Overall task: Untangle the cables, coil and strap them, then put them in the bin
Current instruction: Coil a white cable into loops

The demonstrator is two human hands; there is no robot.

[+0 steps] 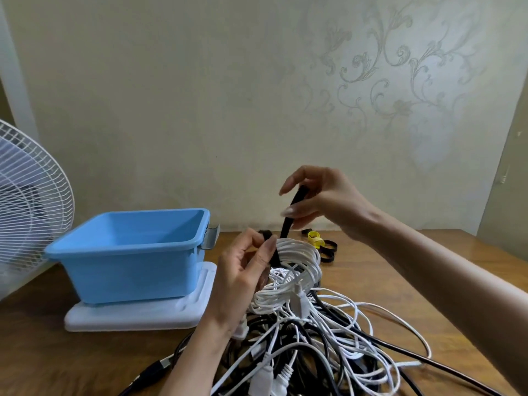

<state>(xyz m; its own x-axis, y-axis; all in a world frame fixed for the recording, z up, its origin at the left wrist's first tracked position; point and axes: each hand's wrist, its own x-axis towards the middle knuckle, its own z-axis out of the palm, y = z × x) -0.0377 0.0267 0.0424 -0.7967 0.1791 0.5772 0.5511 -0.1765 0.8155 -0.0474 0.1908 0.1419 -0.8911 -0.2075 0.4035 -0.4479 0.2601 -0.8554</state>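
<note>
At the middle of the wooden surface (400, 270), one coiled white cable (300, 252) is held upright above one loose tangle of black and white cables (328, 352); the number of cables in the tangle can't be counted. Two hands are in view. Left hand (245, 270) pinches the coil's left side together with the lower end of one black strap (286, 224). Right hand (323, 201) pinches the strap's upper end between thumb and fingers, with the strap drawn up taut. Left of the coil stands one blue bin (131, 252) on one white lid (143, 312), well apart from the tangle. Behind the coil lie the spare straps: one yellow strap (315, 238) and black loops (328, 251), at least two. One white fan (31, 195) stands at the far left.
</note>
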